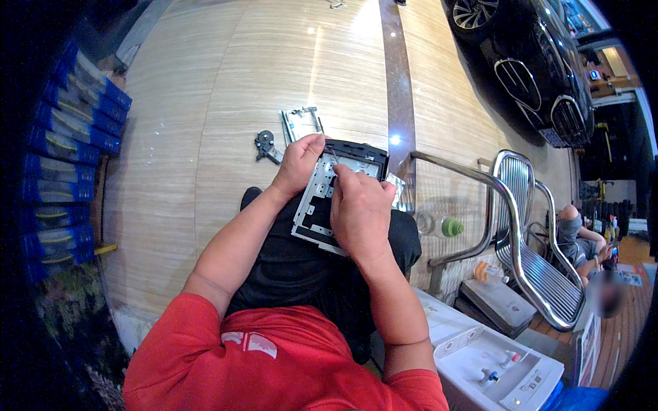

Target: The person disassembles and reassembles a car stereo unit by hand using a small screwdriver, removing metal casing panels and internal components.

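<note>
A flat metal chassis (317,205) with a black frame at its far end rests on my lap. My left hand (299,163) grips its upper left corner. Over the unit's right side lies my right hand (360,211), its forefinger pressing on the metal plate near the top. I cannot see anything separate held in the right hand. On the floor beyond lie a small silver bracket frame (300,123) and a dark metal part (265,146).
Blue boxes (68,144) are stacked at the left. To my right stand a metal bench (528,253) with a clear bottle (439,225), a white appliance (493,366), a seated person (582,246), and a black car (541,61) beyond.
</note>
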Demonstrator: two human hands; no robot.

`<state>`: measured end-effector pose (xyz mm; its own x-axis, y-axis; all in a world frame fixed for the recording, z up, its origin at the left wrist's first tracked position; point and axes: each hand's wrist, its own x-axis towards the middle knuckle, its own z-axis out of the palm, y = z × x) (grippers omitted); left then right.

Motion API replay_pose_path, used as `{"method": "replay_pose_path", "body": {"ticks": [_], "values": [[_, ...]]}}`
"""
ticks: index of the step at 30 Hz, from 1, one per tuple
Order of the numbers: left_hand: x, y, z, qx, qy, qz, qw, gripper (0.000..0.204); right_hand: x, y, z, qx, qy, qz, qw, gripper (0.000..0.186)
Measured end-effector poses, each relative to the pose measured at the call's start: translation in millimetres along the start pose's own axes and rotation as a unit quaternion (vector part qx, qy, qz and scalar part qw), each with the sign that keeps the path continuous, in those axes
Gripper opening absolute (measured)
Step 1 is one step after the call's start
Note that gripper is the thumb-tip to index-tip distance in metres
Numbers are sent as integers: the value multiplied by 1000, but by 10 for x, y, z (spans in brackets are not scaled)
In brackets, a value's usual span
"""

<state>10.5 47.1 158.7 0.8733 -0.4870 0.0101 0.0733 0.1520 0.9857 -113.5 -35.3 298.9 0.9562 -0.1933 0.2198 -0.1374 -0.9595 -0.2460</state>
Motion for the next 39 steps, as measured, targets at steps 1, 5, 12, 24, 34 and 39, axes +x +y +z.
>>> {"method": "replay_pose_path", "body": {"ticks": [1,5,12,24,34,39], "values": [[-16,69,12,-3,-1,2,1000,42,-2,0,-9,0,1,1,1000,22],[-26,135,35,-45,-14,-14,999,41,-74,-2,-51,10,-4,-4,1000,25],[-8,3,-7,-56,-16,-17,998,41,-235,11,-179,97,99,-20,990,27],[5,52,14,-3,-39,-17,999,41,-356,334,-49,101,126,33,986,23],[-19,33,3,1,-18,-17,1000,45,-317,364,-28,107,135,12,985,23],[-17,101,24,9,-18,-15,1000,44,-270,403,-55,122,108,6,987,22]]}}
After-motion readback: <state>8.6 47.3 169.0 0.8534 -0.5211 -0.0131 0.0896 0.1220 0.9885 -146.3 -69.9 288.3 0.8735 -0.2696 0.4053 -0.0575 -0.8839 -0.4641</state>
